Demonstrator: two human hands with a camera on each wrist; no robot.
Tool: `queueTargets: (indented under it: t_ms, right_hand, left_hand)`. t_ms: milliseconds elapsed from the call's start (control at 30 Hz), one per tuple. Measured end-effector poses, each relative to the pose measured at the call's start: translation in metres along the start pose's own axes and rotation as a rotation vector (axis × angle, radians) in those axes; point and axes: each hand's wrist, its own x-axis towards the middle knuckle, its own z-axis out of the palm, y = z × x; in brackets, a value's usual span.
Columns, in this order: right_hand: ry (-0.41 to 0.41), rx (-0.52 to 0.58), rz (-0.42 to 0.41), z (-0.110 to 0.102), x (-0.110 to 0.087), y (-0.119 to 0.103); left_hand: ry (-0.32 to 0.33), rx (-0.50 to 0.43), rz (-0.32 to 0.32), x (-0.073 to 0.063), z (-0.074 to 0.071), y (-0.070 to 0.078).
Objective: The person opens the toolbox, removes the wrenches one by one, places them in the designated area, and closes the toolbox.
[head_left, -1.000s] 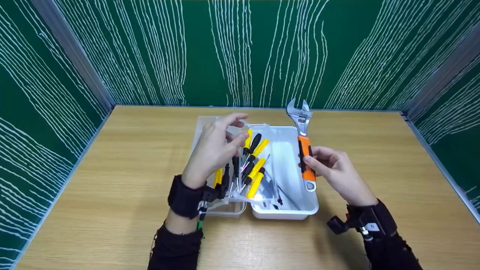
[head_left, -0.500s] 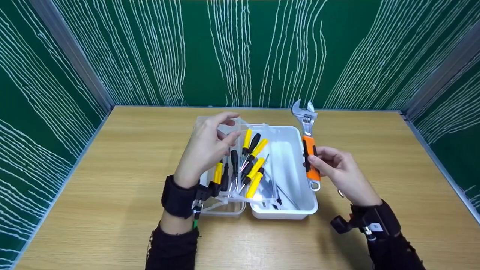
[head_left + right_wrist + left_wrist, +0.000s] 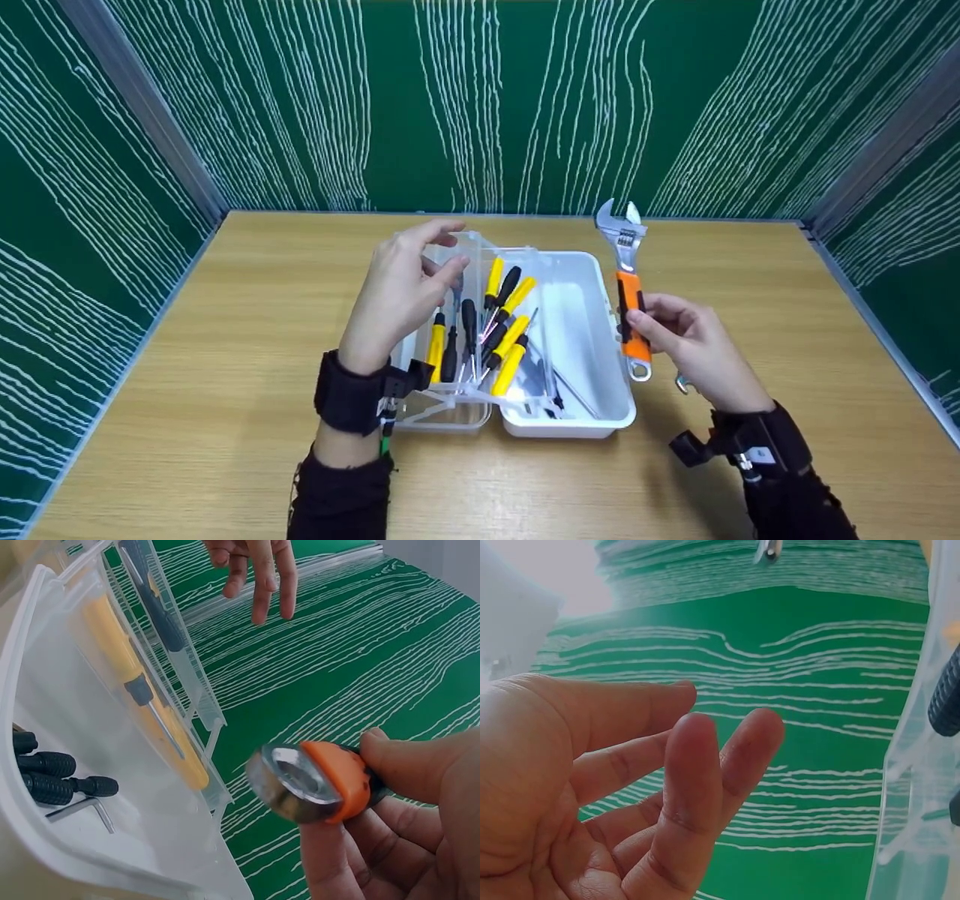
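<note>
My right hand (image 3: 697, 345) pinches an adjustable wrench (image 3: 634, 330) by its orange and black handle, thumb on the near side. Its silver head points up and away, just beyond the right rim of the white toolbox (image 3: 570, 429). In the right wrist view the handle's end (image 3: 300, 784) faces the camera. My left hand (image 3: 397, 289) hovers above the left part of the toolbox, fingers loosely bent and holding nothing. Below and right of it, yellow and black screwdrivers (image 3: 511, 367) lie in the raised clear trays (image 3: 471, 393).
Hex keys and small black pieces (image 3: 553, 411) lie in the white base. The clear lid (image 3: 450, 424) is folded out to the left. A small curved metal end (image 3: 682, 384) shows beneath my right hand. Green walls with white lines (image 3: 517, 105) enclose the wooden table (image 3: 225, 390).
My right hand has carried the wrench rightward, away from the toolbox. My left hand has drifted left, uncovering more screwdrivers. The curved metal end has come into sight.
</note>
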Motion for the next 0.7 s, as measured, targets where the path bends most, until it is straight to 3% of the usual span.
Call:
queueTargets:
  t_ms: [700]
  right_hand:
    - [0.023, -0.051, 0.019, -0.019, -0.012, 0.015]
  left_hand:
    - [0.025, 0.083, 0.021, -0.002, 0.0, -0.005]
